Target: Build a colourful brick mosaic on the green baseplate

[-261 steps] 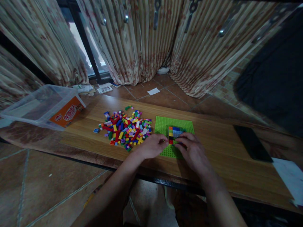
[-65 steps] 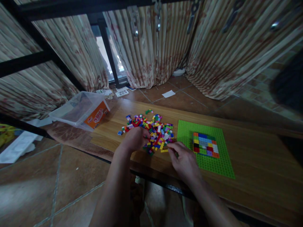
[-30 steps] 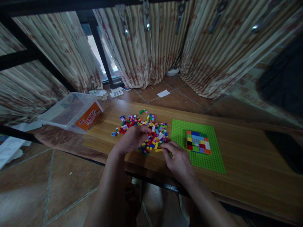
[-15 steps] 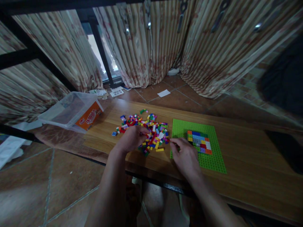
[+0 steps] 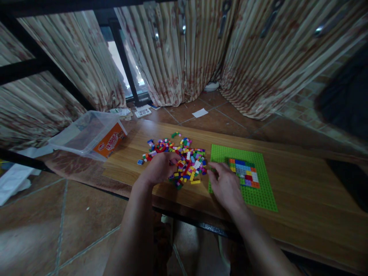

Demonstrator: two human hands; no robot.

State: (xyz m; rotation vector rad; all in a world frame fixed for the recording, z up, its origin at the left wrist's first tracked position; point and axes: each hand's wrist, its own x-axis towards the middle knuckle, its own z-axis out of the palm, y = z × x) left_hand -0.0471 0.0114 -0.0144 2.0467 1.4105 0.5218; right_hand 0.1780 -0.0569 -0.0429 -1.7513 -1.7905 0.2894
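Observation:
Colourful toy building bricks (image 5: 189,165) lie in a loose pile on the wooden table. Over the left part of the pile is my left hand (image 5: 162,166), its fingers curled in a pinch; what they hold, if anything, is too small to make out. My right hand (image 5: 225,184) hovers between the pile's right edge and the green baseplate (image 5: 263,191), thumb and forefinger parted with nothing visible between them. A flat block of mixed-colour bricks (image 5: 245,173) is set on the baseplate, its left side partly behind my right hand.
A clear plastic bin (image 5: 83,134) with an orange label stands at the table's left end. At the right end lies a dark flat object (image 5: 347,182). Striped curtains (image 5: 172,57) hang beyond the table, and papers (image 5: 199,113) lie on the tiled floor.
The thumb and forefinger of my right hand have moved apart from a pinch. My left hand has stayed over the pile, its fingers shifting slightly. The view has moved a little.

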